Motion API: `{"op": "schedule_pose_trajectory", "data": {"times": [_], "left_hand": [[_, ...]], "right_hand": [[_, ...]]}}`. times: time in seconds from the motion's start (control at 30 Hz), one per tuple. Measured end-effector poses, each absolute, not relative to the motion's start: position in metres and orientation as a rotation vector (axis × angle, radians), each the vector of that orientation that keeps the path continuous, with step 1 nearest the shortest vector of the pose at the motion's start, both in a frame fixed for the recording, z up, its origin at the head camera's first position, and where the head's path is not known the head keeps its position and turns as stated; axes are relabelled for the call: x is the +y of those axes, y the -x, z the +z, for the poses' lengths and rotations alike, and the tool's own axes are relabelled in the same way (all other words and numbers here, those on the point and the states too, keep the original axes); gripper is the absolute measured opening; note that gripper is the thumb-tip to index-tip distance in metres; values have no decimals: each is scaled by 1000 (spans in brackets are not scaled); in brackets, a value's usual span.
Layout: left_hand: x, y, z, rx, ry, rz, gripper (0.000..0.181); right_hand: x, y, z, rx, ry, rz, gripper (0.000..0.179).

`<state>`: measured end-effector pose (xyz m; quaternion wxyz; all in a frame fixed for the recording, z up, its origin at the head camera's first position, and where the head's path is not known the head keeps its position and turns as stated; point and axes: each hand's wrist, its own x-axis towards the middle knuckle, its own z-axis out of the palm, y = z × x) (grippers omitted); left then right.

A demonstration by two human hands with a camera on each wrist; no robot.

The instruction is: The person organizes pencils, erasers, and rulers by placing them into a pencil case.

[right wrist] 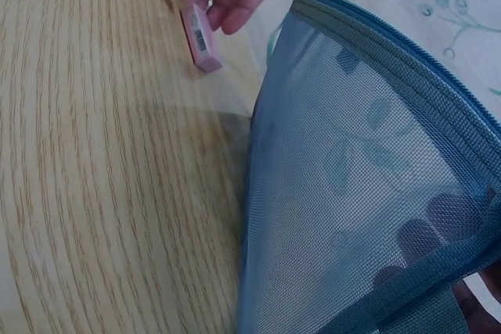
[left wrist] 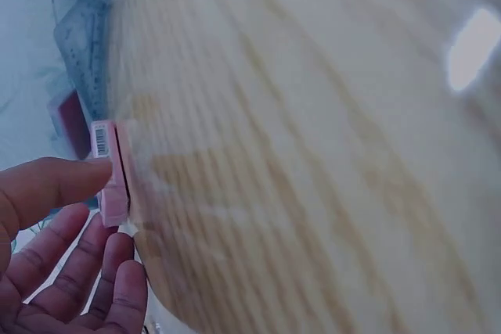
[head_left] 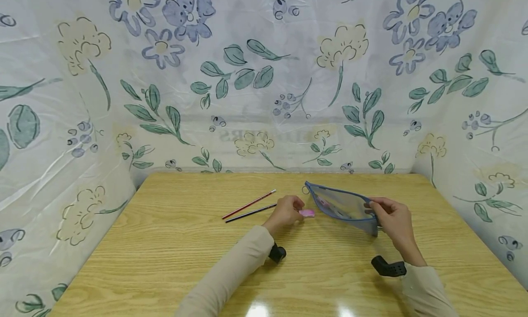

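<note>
My left hand (head_left: 284, 212) pinches a small pink eraser (head_left: 307, 213) between thumb and fingers, just left of a blue mesh zip pouch (head_left: 344, 203). A barcode shows on the eraser (left wrist: 102, 142) in the left wrist view. The right hand (head_left: 395, 218) grips the pouch's right end, holding it tilted with its zip side spread apart. Through the mesh, fingers of that hand show in the right wrist view. In the left wrist view, a clear set square (left wrist: 88, 41) and a dark red block (left wrist: 73, 121) appear beyond the eraser, seemingly inside the pouch.
A red pencil (head_left: 249, 204) and a dark pencil (head_left: 249, 213) lie on the wooden table (head_left: 165, 253), left of the left hand. A flower-printed curtain (head_left: 255, 101) hangs behind the table and along its sides.
</note>
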<state>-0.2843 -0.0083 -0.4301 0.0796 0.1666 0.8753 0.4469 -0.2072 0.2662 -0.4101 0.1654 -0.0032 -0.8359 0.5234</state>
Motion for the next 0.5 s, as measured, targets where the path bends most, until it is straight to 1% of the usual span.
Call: {"op": "schedule_pose_trajectory", "data": {"times": [0.27,0.5], "left_hand": [[-8,286,-429,2633,-524,1333,27],[-6,286,-432,2696,-599,1280,28]], "right_hand": [[266,206,-411,-2367,3,1530,32],[266,206,-414,-2351,-78,1543,29]]}}
